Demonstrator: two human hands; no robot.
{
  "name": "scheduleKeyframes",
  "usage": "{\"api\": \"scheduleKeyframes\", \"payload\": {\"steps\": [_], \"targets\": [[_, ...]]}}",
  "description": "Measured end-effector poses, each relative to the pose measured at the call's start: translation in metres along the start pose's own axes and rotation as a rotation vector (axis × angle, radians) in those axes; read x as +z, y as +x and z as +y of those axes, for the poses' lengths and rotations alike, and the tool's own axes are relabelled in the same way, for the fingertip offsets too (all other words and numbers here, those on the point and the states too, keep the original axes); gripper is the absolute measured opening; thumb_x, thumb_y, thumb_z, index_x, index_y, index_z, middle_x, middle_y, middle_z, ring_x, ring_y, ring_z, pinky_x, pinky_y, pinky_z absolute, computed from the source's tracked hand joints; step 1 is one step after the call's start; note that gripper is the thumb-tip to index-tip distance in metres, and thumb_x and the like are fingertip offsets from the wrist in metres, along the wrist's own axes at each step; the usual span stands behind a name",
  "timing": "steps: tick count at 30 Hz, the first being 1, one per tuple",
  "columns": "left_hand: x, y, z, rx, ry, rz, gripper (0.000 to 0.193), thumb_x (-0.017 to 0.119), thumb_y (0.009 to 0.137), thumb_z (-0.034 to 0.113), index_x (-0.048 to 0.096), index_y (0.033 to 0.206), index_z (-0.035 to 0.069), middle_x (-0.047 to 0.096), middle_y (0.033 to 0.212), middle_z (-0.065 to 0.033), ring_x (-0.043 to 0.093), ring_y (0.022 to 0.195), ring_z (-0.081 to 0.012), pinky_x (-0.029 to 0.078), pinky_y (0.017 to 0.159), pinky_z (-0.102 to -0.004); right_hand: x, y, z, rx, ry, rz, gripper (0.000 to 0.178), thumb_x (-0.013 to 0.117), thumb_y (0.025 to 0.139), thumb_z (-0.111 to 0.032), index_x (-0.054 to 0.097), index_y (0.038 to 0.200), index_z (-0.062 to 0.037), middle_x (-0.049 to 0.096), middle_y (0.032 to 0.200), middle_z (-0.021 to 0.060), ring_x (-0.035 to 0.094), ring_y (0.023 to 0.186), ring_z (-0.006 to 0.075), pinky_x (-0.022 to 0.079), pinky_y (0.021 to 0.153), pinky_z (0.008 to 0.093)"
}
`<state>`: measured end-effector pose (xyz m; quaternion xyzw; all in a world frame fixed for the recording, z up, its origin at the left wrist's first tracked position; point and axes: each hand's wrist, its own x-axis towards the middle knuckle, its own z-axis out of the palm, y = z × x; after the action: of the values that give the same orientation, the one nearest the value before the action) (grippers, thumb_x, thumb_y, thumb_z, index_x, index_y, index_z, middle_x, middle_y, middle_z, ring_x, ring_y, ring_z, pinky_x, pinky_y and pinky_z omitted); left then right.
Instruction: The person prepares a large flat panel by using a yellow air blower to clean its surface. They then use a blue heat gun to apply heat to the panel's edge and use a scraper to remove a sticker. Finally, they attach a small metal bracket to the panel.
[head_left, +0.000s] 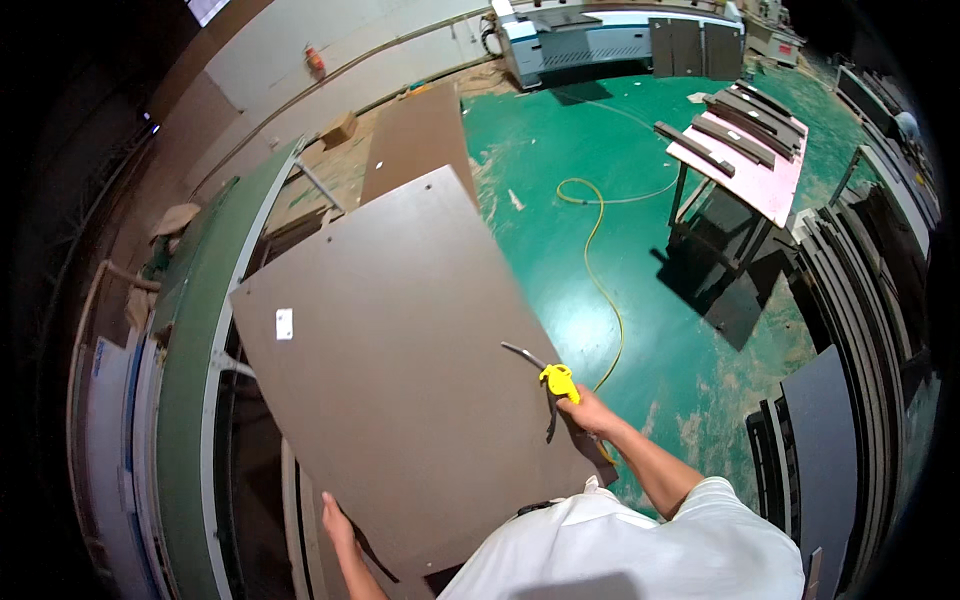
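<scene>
A large brown flat panel [400,330] fills the space before me, slanting away to the upper left. Small dark holes show near its far edge, and a white label [285,324] is stuck on its left part. Over the panel's right side, my right hand [590,412] is closed around a yellow air blow gun [560,381]. Its thin metal nozzle points to the upper left, above the panel. My left hand [340,522] is at the panel's near left edge and appears to grip it; some of its fingers are hidden.
A yellow hose [620,330] curls over the green floor [530,230]. Right of it, a pink-topped table [735,172] bears several dark strips. Stacked panels [850,300] line the right, a long green-topped bench [195,370] the left. Another brown panel [415,140] lies beyond.
</scene>
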<state>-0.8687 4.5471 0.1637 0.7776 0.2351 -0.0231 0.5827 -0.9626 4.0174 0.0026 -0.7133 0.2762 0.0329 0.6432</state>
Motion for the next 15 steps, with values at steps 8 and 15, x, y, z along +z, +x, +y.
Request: {"api": "scheduleKeyframes", "payload": {"steps": [8,15], "targets": [[0.300,0.249,0.123,0.086,-0.007,-0.455,0.072,0.040,0.105,0.053,0.049,0.140,-0.009,0.056,0.140,-0.0197,0.054,0.129,-0.0291,0.040,0.109,-0.0406,-0.127,0.117,-0.129,0.092,0.071,0.423,0.044,0.066,0.089,-0.029,0.057,0.118,0.0030,0.067,0.094,0.0133,0.063,0.083,0.0214,0.051,0.072,0.0371],[0.540,0.356,0.256,0.184,0.217,-0.550,0.071,0.043,0.104,0.054,0.053,0.137,-0.008,0.058,0.138,-0.0197,0.053,0.129,-0.0289,0.040,0.108,-0.0401,-0.199,0.273,-0.141,0.121,0.165,0.635,0.041,0.067,0.088,-0.026,0.057,0.115,0.0025,0.067,0.091,0.0136,0.065,0.078,0.0230,0.051,0.067,0.0378]]}}
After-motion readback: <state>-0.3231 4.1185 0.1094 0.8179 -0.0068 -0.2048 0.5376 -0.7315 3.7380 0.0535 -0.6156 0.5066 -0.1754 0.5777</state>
